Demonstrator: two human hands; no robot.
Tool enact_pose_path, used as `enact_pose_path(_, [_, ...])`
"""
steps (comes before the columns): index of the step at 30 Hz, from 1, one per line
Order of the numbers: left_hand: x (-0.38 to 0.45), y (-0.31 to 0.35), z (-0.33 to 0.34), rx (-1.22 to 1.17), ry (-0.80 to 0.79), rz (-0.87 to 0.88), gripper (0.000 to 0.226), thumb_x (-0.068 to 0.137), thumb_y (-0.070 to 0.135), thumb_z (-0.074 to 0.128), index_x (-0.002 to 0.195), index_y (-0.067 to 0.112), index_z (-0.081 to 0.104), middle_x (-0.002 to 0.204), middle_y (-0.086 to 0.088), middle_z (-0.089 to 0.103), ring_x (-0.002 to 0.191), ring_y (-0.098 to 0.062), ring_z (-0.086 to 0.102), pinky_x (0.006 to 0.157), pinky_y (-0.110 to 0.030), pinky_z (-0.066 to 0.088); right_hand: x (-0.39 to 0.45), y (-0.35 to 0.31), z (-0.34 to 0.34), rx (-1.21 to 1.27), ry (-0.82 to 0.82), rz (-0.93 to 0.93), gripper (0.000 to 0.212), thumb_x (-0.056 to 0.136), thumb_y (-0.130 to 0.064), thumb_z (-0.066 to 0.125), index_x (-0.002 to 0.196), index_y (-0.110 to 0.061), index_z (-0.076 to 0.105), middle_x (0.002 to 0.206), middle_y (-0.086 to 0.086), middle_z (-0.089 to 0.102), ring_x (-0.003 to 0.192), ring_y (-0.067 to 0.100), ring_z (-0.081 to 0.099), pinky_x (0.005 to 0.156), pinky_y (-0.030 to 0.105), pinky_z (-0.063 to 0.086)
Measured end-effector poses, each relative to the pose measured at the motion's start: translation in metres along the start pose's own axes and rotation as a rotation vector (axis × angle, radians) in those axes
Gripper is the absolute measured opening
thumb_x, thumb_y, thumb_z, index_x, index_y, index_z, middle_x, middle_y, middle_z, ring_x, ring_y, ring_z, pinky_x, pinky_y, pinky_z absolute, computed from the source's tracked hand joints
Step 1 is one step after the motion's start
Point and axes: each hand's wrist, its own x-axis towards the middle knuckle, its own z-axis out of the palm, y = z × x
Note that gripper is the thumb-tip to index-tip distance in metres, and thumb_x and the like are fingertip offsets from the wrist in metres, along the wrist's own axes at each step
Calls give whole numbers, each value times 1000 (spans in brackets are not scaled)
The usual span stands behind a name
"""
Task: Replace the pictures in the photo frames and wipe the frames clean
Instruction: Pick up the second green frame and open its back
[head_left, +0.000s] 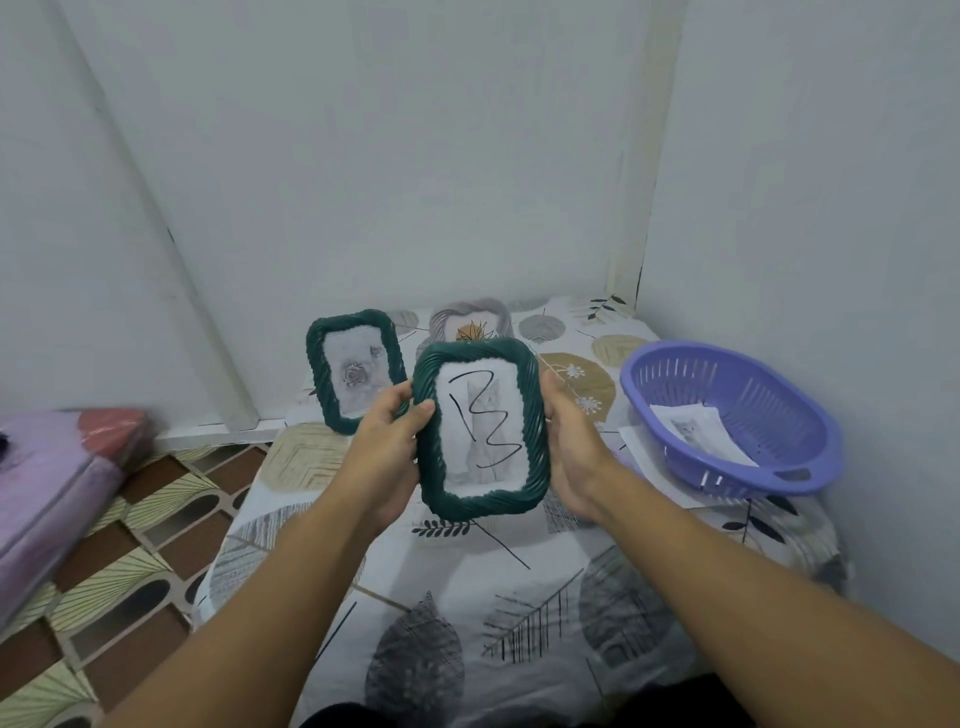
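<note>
Covering a corner table (519, 597): leaf-print cloth between white walls (363, 156).

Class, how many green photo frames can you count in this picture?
2. One green frame is held between the left hand and right hand; the other frame stands behind, on the table.

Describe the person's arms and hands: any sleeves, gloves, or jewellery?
Both forearms are bare up to the frame edge, with no sleeves in view. The left hand and right hand wear no gloves; no rings, watch or bracelets show on the fingers or wrists.
</note>
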Motion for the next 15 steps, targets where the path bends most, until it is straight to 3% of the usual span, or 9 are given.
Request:
enact_pose_path(4, [0,-4,-5,39,27,1,30,108,17,51,132,30,62,108,5,77,108,-23,70,79,-42,59,5,6,3,11,-3,12,67,105,-63,26,131,-18,68,124,8,74,116,25,70,104,51,52])
enact_pose_path(9, [-1,-15,-12,124,32,-47,27,109,28,48,132,42,56,112,13,76,111,-17,69,96,-49,55,14,18,5,32,-13,58,66,104,-65,30,136,-20,65,129,8,72,120,28,68,109,55,48])
enact_pose_path(15, [0,-29,-18,61,49,-100,26,110,28,47,133,37,54,115,4,77,108,-23,73,91,-51,60,23,34,5,36,44,108,63,104,-64,33,131,-21,69,126,8,73,119,30,69,108,54,49])
